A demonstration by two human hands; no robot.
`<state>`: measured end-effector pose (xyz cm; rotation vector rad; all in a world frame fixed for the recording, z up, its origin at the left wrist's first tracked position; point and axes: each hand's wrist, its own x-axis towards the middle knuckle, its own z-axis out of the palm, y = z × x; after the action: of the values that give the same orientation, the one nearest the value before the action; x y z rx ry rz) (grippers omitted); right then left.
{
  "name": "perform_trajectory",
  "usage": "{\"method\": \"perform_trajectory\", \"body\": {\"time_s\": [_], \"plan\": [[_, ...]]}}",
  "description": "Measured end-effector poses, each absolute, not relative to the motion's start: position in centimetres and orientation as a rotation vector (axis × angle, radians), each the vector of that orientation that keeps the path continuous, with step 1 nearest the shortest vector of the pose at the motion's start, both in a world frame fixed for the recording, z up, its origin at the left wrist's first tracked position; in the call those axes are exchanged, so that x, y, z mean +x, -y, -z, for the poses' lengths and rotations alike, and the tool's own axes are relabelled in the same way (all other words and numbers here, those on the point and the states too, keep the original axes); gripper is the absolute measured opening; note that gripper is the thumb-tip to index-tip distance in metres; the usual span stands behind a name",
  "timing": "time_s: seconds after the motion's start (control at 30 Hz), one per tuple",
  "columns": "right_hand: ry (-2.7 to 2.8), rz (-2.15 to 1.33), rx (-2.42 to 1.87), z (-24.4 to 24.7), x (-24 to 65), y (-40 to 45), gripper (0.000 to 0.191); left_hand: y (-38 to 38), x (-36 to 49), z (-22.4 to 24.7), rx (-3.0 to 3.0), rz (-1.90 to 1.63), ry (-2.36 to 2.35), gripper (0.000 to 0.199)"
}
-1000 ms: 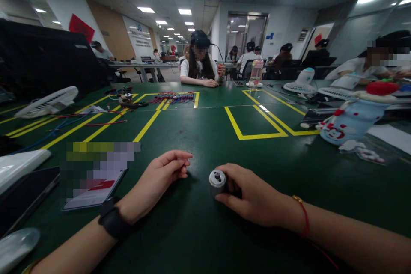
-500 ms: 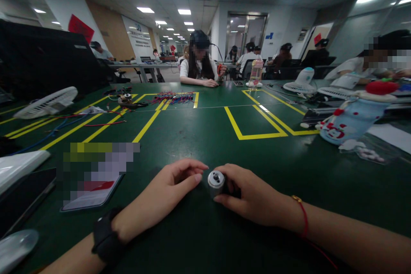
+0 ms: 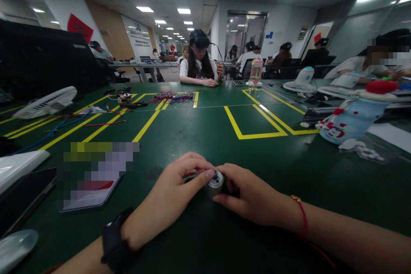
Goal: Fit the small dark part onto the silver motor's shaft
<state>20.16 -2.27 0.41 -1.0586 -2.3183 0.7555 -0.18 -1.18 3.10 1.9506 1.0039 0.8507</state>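
A small silver cylindrical motor (image 3: 216, 186) stands upright over the green table, its round end face and short shaft pointing up. My right hand (image 3: 242, 190) is closed round its right side, with the thumb along the near side. From the left, my left hand (image 3: 184, 182) reaches in, thumb and forefinger pinched at the shaft on top. Those fingertips partly cover the shaft, so whether anything tiny sits between them is hidden.
Yellow tape lines mark the green table (image 3: 192, 128). A phone (image 3: 90, 195) and mouse (image 3: 17, 248) lie left; a pile of coloured wires (image 3: 175, 97) lies farther off. A blue cup (image 3: 353, 117) stands right, with small fans beyond. Across the table sits a person (image 3: 199, 60).
My left hand has moved right and closed its fingertips onto the top of the motor. My right hand holds the motor in about the same spot.
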Motion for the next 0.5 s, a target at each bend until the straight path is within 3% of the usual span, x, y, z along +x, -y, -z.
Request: {"method": "perform_trajectory", "body": {"time_s": [0.23, 0.5], "plan": [[2.320, -0.780, -1.086, -0.6, 20.2, 2.4, 0.030, 0.5, -2.0, -2.6, 1.951, -0.860, -1.005, 0.013], [2.321, -0.787, -1.126, -0.6, 20.3, 2.4, 0.030, -0.5, -3.7, -1.4, 2.208, -0.530, -1.024, 0.013]]}}
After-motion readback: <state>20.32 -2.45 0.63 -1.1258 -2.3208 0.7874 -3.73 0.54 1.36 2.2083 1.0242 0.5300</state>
